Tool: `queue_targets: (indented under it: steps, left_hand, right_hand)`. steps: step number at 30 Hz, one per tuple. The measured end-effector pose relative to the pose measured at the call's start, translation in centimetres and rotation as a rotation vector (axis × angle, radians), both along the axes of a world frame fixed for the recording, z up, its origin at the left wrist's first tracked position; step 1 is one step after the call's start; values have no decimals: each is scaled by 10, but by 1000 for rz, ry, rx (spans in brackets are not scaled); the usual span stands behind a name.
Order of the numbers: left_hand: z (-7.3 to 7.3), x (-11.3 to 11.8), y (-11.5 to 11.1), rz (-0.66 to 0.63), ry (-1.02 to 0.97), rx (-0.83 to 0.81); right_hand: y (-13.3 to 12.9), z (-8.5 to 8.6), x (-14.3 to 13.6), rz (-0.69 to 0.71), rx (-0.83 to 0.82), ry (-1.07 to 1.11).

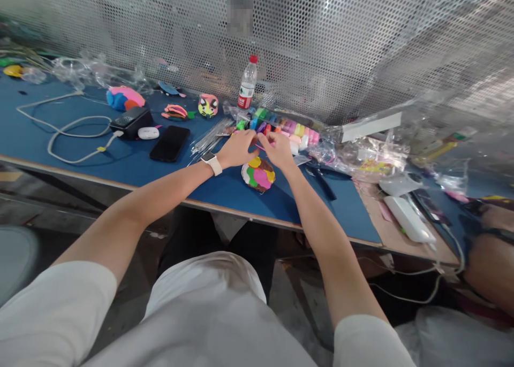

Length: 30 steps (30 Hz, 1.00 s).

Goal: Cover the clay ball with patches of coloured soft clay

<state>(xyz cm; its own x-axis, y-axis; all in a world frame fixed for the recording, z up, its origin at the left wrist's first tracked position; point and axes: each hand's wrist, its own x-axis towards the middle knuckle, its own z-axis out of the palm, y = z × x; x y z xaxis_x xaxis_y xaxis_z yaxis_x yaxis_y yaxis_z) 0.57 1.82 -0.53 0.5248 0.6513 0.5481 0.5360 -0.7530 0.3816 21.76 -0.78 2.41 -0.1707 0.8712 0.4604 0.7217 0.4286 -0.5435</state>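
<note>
A round clay piece (259, 175) with pink, yellow, green, white and brown patches lies on the blue table just below my hands. Over its far side my right hand (277, 148) is closed in a pinch on a thin pink strip (260, 146), which looks like modelling clay. My left hand (237, 147), with a watch (212, 162) on its wrist, faces it from the left. Its thumb and curved fingers are apart, close to the strip's end. Behind both hands lie several coloured clay packs (299, 130), partly hidden by my fingers.
A water bottle (248, 83) stands at the back by the perforated metal panel. Left are thin wires (209, 138), a phone (170, 143), a white mouse (148, 133) and clay figures (208, 105). Right are a black tool (323, 184), plastic wrapping (373, 150) and another person's arm (492, 260).
</note>
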Motion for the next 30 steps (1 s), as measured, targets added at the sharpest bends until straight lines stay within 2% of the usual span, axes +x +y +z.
queue_targets:
  steps: [3,5,8,10,12,16,19,23,25,30]
  left_hand:
    - [-4,-1,3,1,185,-92]
    - [-8,-1,7,-52,185,-177]
    - [-12,-2,12,-126,51,-332]
    - [-13,-2,15,-164,-35,-432]
    - [-13,-2,17,-178,-79,-503]
    - [-14,-3,20,-172,-88,-530]
    - [-14,-5,21,-234,-94,-551]
    - [-7,-9,19,-259,-200,-643]
    - [-1,-11,17,-275,-275,-743]
    - [3,-11,8,-416,-433,-1141]
  right_hand:
    - [3,3,19,-55,-142,-349]
    - [4,5,33,-50,-302,-494]
    - [4,10,47,-22,-537,-422]
    - [1,13,52,70,-659,-310]
    - [-1,17,53,172,-711,-221]
    - [-4,20,52,189,-735,-78]
    - [-7,22,50,237,-769,-12]
    - [-9,25,48,293,-745,66]
    - [-9,26,48,262,-670,129]
    - [-5,27,46,198,-423,289]
